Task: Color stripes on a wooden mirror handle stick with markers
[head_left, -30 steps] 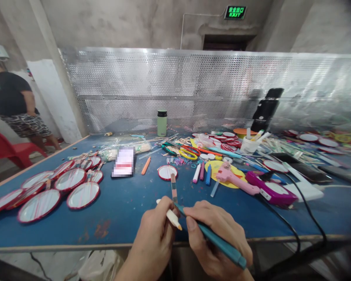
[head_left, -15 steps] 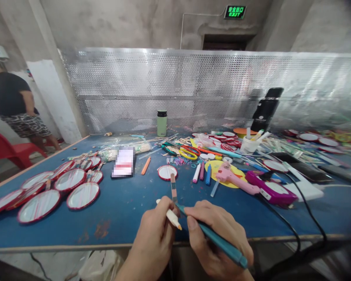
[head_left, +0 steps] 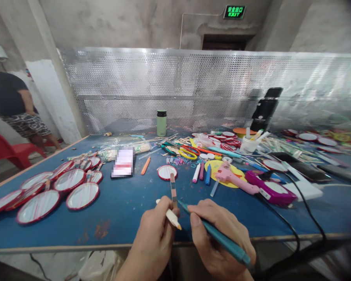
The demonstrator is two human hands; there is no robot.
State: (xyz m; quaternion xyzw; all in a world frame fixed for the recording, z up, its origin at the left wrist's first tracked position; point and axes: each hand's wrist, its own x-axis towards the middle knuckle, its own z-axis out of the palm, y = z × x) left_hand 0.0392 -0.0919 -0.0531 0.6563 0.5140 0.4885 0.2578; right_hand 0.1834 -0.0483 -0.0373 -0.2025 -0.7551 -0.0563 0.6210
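My left hand (head_left: 158,230) is closed around the lower end of a craft-stick handle (head_left: 173,187) with painted bands. That stick joins a small round mirror (head_left: 167,172) with a red rim, which points away from me. Between the same fingers sits a white marker (head_left: 172,219), its orange tip uncapped and pointing down to the right. My right hand (head_left: 222,234) grips a teal marker (head_left: 222,238) like a pen. Its tip is beside the stick, just right of my left fingers; a small gap appears between them. My left fingers hide the stick's lower end.
Several red-rimmed mirrors (head_left: 73,179) lie at the left, near a phone (head_left: 123,162) and an orange marker (head_left: 145,166). Right of centre are loose markers (head_left: 208,174), a pink glue gun (head_left: 236,179) and a purple device (head_left: 270,189). A green bottle (head_left: 161,124) stands behind.
My right hand has shifted slightly to the right, drawing the teal marker's tip a little off the stick. My left hand, the stick and the white marker stay nearly still.
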